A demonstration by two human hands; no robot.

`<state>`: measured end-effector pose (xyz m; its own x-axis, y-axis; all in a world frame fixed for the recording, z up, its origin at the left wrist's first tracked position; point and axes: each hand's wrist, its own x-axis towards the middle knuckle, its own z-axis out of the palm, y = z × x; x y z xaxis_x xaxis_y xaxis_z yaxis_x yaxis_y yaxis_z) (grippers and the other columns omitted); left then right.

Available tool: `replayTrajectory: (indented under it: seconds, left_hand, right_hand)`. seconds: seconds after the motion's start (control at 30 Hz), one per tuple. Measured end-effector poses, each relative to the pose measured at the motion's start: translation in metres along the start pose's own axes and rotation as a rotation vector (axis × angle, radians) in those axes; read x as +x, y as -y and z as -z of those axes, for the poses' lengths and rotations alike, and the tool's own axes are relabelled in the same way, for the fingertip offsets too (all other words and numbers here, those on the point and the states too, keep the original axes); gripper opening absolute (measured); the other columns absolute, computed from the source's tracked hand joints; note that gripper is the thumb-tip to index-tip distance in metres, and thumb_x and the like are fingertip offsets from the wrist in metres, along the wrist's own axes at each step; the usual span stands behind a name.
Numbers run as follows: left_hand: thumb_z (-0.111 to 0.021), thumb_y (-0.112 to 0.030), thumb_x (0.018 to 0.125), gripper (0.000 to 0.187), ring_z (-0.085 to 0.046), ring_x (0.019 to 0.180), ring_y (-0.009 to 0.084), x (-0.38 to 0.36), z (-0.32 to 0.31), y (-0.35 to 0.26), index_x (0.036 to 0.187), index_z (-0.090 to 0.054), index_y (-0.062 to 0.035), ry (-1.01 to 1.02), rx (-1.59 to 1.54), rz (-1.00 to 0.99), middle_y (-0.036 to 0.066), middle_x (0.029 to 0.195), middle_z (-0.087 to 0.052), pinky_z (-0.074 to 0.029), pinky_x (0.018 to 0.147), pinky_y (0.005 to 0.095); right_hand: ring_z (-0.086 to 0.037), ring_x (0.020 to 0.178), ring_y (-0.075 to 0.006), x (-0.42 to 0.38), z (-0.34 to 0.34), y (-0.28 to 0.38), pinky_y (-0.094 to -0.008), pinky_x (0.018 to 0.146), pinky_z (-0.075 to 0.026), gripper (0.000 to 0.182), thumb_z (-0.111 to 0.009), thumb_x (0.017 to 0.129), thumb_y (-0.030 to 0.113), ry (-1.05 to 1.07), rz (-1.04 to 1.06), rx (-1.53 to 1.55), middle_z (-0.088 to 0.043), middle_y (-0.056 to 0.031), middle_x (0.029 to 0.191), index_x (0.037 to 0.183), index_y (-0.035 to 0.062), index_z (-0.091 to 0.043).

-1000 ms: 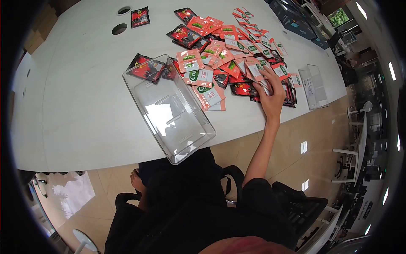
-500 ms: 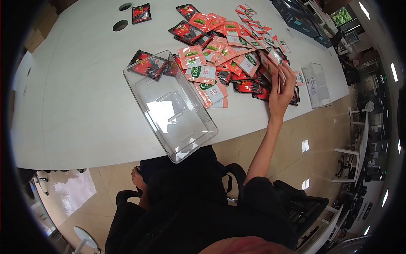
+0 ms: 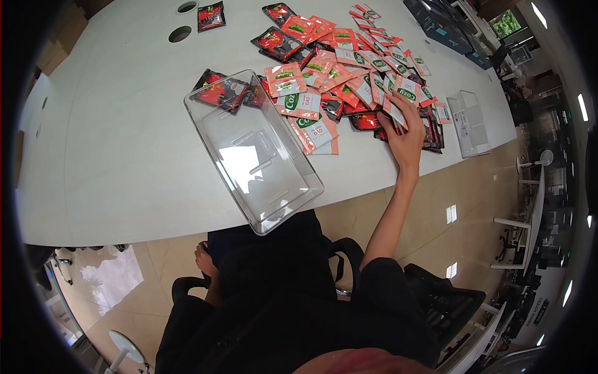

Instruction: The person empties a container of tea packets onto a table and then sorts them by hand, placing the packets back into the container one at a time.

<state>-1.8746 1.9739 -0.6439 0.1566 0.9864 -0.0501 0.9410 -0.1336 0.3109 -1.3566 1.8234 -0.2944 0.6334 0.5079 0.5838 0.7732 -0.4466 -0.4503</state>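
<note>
My right hand (image 3: 408,134) is at the right side of a heap of sachets, its thumb and fingers closed around a pink-and-white sachet (image 3: 395,114). Around it lie many pink sachets with a green "Cozy" label (image 3: 406,93), partly on top of black-and-red packets (image 3: 364,121). To the left stands a clear plastic tray (image 3: 274,196), tilted in view, with a black-and-red packet (image 3: 218,93) under or behind its far end. My left hand (image 3: 204,259) rests low beside my lap, away from the table; its fingers look curled, but their grip is too small to make out.
A smaller clear container (image 3: 470,128) lies at the table's right edge. Dark boxes (image 3: 445,28) stand at the far right. One black-and-red packet (image 3: 211,17) lies apart near two round holes in the white table (image 3: 124,143).
My right hand has drawn slightly down and left, and its fingers have closed round a sachet. Sachets it covered before now show on the heap. The left hand stays by my lap.
</note>
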Motion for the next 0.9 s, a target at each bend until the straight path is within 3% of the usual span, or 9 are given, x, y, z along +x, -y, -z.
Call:
replayTrajectory:
  seconds: [0.1, 0.23, 0.3, 0.37, 0.57, 0.67, 0.73, 0.83, 0.9]
  left_hand:
    - [-0.054, -0.032, 0.09, 0.022, -0.065, 0.084, 0.0352, 0.001, 0.006, -0.009, 0.099, -0.061, -0.0136, 0.009, 0.028, 0.009, 0.012, 0.09, -0.063, -0.051, 0.07, 0.0469]
    - [-0.052, -0.031, 0.091, 0.022, -0.065, 0.084, 0.0356, 0.001, 0.006, -0.007, 0.098, -0.062, -0.0132, 0.029, 0.034, 0.005, 0.012, 0.09, -0.063, -0.051, 0.07, 0.0471]
    - [-0.05, -0.03, 0.093, 0.022, -0.064, 0.084, 0.034, -0.001, 0.009, -0.012, 0.095, -0.063, -0.0115, 0.011, 0.036, 0.006, 0.011, 0.088, -0.063, -0.05, 0.07, 0.0461]
    - [-0.048, -0.028, 0.094, 0.023, -0.063, 0.084, 0.0324, -0.001, 0.011, -0.015, 0.093, -0.064, -0.0099, -0.007, 0.039, 0.006, 0.01, 0.086, -0.063, -0.05, 0.07, 0.0452]
    - [-0.052, -0.025, 0.09, 0.018, -0.063, 0.084, 0.0309, -0.001, 0.019, -0.02, 0.093, -0.063, -0.0111, 0.004, 0.023, 0.012, 0.008, 0.085, -0.062, -0.049, 0.07, 0.0443]
    - [-0.052, -0.031, 0.092, 0.022, -0.065, 0.083, 0.0345, 0.0, 0.013, -0.011, 0.1, -0.063, -0.0133, 0.03, 0.029, -0.003, 0.011, 0.091, -0.063, -0.051, 0.07, 0.0464]
    - [-0.052, -0.031, 0.092, 0.022, -0.065, 0.083, 0.0344, 0.0, 0.007, -0.005, 0.1, -0.063, -0.0133, 0.017, 0.035, -0.026, 0.011, 0.09, -0.063, -0.051, 0.07, 0.0464]
    - [-0.053, -0.032, 0.091, 0.023, -0.065, 0.084, 0.0346, 0.0, 0.003, -0.004, 0.099, -0.062, -0.0131, -0.029, 0.025, -0.032, 0.011, 0.089, -0.063, -0.051, 0.069, 0.0466]
    - [-0.053, -0.032, 0.091, 0.023, -0.065, 0.084, 0.0346, -0.001, 0.003, -0.005, 0.099, -0.062, -0.013, -0.026, 0.029, -0.021, 0.012, 0.089, -0.063, -0.051, 0.07, 0.0466]
  right_hand:
    - [-0.067, 0.104, -0.0263, 0.001, 0.003, 0.007, -0.0335, 0.087, -0.051, 0.035, -0.074, 0.078, 0.0, -0.019, 0.047, 0.077, -0.07, -0.0087, 0.113, 0.111, 0.0089, -0.07]
    - [-0.067, 0.101, -0.0223, -0.001, 0.004, 0.003, -0.03, 0.09, -0.049, 0.032, -0.07, 0.082, -0.002, -0.021, 0.051, 0.07, -0.071, -0.0089, 0.111, 0.113, 0.0052, -0.069]
    - [-0.069, 0.097, -0.0202, -0.001, 0.003, 0.002, -0.0299, 0.086, -0.051, 0.027, -0.069, 0.083, -0.003, -0.157, -0.007, 0.177, -0.072, -0.0082, 0.106, 0.108, 0.0056, -0.07]
    - [-0.067, 0.097, -0.0178, -0.003, 0.002, 0.0, -0.0291, 0.087, -0.05, 0.025, -0.068, 0.085, -0.002, -0.18, -0.025, 0.206, -0.071, -0.0093, 0.107, 0.11, 0.0031, -0.069]
    - [-0.061, 0.111, -0.0229, -0.001, 0.005, -0.001, -0.0331, 0.096, -0.047, 0.035, -0.069, 0.085, 0.001, -0.268, 0.046, 0.172, -0.065, -0.0115, 0.118, 0.119, 0.0019, -0.063]
    - [-0.053, 0.122, -0.0271, 0.002, 0.004, 0.008, -0.0381, 0.101, -0.044, 0.044, -0.077, 0.078, 0.007, -0.153, 0.129, 0.225, -0.057, -0.0107, 0.131, 0.12, 0.0054, -0.063]
    - [-0.044, 0.13, -0.0298, 0.0, 0.003, 0.017, -0.0424, 0.104, -0.041, 0.056, -0.084, 0.069, 0.017, 0.079, 0.09, 0.135, -0.048, -0.0097, 0.141, 0.12, 0.0091, -0.064]
    - [-0.04, 0.133, -0.0302, -0.002, 0.005, 0.014, -0.044, 0.104, -0.041, 0.064, -0.087, 0.063, 0.029, 0.08, 0.073, 0.187, -0.044, -0.0091, 0.145, 0.121, 0.0125, -0.065]
    - [-0.04, 0.133, -0.0303, 0.0, 0.006, 0.012, -0.0441, 0.105, -0.039, 0.062, -0.082, 0.07, 0.039, 0.02, 0.133, 0.147, -0.046, -0.0098, 0.143, 0.122, 0.0104, -0.064]
